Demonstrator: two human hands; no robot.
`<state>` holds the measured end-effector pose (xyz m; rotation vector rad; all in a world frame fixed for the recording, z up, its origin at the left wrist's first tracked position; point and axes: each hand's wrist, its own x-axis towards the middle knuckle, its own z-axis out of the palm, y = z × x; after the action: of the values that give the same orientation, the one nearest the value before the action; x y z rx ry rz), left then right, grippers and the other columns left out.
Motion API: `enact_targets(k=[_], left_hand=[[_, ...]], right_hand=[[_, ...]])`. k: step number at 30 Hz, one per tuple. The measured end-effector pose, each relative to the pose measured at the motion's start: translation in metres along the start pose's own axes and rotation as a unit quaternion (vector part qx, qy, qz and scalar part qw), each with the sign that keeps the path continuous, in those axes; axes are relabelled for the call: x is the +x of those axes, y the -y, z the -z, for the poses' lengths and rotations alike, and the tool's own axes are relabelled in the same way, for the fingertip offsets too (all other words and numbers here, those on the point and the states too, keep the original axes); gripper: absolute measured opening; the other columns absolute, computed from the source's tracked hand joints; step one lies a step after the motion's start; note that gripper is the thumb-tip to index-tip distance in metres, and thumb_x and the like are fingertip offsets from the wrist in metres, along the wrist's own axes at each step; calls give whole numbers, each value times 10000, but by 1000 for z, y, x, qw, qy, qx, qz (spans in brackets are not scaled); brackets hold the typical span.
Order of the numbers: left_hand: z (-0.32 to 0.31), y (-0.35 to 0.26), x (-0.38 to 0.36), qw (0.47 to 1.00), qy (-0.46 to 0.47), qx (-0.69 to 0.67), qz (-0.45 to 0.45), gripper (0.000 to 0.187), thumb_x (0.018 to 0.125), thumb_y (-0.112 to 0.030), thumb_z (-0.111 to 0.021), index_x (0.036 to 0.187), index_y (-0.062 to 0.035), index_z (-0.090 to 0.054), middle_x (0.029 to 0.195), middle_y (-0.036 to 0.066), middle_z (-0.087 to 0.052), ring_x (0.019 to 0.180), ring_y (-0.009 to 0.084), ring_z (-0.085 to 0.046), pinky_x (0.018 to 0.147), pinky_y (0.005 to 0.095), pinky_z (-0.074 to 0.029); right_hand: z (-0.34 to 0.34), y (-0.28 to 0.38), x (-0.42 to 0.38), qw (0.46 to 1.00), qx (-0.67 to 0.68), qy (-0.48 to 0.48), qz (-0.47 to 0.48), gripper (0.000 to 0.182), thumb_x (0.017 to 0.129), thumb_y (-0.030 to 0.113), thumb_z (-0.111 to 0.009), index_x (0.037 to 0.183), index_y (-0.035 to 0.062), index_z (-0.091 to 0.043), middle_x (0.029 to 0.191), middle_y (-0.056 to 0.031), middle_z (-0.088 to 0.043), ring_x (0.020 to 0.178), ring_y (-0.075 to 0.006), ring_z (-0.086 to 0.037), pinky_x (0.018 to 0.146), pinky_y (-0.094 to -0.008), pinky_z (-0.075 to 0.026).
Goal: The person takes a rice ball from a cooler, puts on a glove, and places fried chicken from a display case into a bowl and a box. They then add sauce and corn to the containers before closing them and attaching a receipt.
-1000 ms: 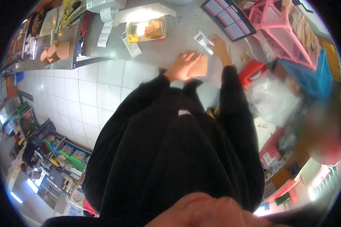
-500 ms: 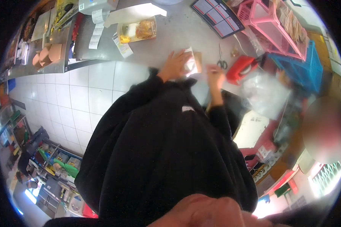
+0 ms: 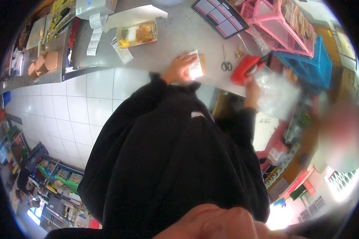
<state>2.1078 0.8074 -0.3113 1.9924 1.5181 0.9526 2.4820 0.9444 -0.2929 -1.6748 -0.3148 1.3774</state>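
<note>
My left hand (image 3: pixel 181 68) lies on a white paper slip (image 3: pixel 195 68) at the counter's front edge, its fingers spread. A flat brown piece (image 3: pixel 202 63) shows from under the slip's right side. My right hand (image 3: pixel 252 92) is at the near end of a red tape dispenser (image 3: pixel 245 68); its blurred fingertips hide whether it holds anything. Black scissors (image 3: pixel 226 64) lie between the two hands. Up and left of my left hand, an open food box (image 3: pixel 143 34) holds white, yellow and browned food.
Receipts (image 3: pixel 123 51) lie beside the box. A dark tablet screen (image 3: pixel 220 16) stands at the back. To the right are a pink basket (image 3: pixel 263 20), a blue basket (image 3: pixel 317 65) and clear plastic bags (image 3: pixel 277 95). Brown boxes (image 3: pixel 51 60) sit on the left counter.
My right hand has moved right and slightly down, from beside the paper slip to the red dispenser. My left hand stays on the slip. The whole view has shifted slightly.
</note>
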Motion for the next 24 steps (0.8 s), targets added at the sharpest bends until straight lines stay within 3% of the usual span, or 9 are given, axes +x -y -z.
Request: enact_targets(k=[2,4,11,12,13,15,16,19,24], left_hand=[[6,-8,2,1000,17,19,10,870,615,-363,-754,1374,-135,-395,1434,42,-361,1334,329,-299,1054,459,-305],[10,-10,5,998,30,40,25,866,627,-385,-747,1377,-139,-392,1436,40,-357,1336,325,-295,1060,458,-293],[2,-5,-1,999,15,49,16,815,695,-521,-685,1368,-148,-418,1437,49,-346,1352,323,-255,1077,441,-261],[3,-4,0,999,-4,44,17,802,699,-517,-688,1363,-149,-428,1431,56,-352,1349,327,-257,1076,439,-264],[7,-6,1,999,-6,46,15,802,699,-517,-688,1363,-149,-428,1431,56,-352,1349,327,-257,1076,439,-264],[17,-12,3,999,-28,27,0,758,699,-453,-698,1309,-67,-467,1394,121,-388,1316,332,-299,1055,440,-286],[17,-9,6,999,-38,30,4,758,699,-453,-698,1309,-67,-467,1394,121,-388,1316,332,-299,1055,440,-286],[5,-7,-5,998,-33,-11,44,762,684,-423,-710,1311,-65,-465,1385,129,-398,1300,354,-318,1061,440,-281],[2,3,-1,995,-94,-29,14,796,642,-398,-736,1311,-62,-463,1294,141,-496,1234,360,-410,1059,439,-300]], right_hand=[[37,-25,5,919,-351,60,170,349,824,241,-701,925,-64,-564,676,-114,-605,520,-216,-599,438,-292,-475],[10,-27,-80,992,-111,-30,52,310,791,254,-739,856,-24,-617,546,-55,-554,394,-141,-485,367,-251,-368],[21,-49,-68,947,-307,-6,100,246,788,229,-724,864,2,-668,560,-48,-572,406,-117,-486,373,-252,-366],[68,-73,-7,822,-507,78,250,207,758,207,-722,813,10,-686,563,-50,-580,418,-118,-500,401,-267,-391],[79,-82,0,822,-504,79,253,207,758,207,-722,813,10,-686,563,-50,-580,418,-118,-500,401,-267,-391],[96,-85,-3,557,-754,129,323,221,739,230,-721,769,13,-690,557,-31,-578,419,-118,-498,428,-279,-412],[95,-89,-8,697,-634,170,289,235,772,251,-690,733,19,-687,553,-21,-581,437,-124,-520,449,-291,-417],[-4,-62,-82,810,-501,257,166,252,798,267,-672,750,20,-689,565,-28,-592,473,-120,-535,467,-277,-407],[-152,-44,-129,620,-559,451,317,215,743,309,-686,793,103,-718,620,-88,-604,572,-186,-561,562,-321,-427]])
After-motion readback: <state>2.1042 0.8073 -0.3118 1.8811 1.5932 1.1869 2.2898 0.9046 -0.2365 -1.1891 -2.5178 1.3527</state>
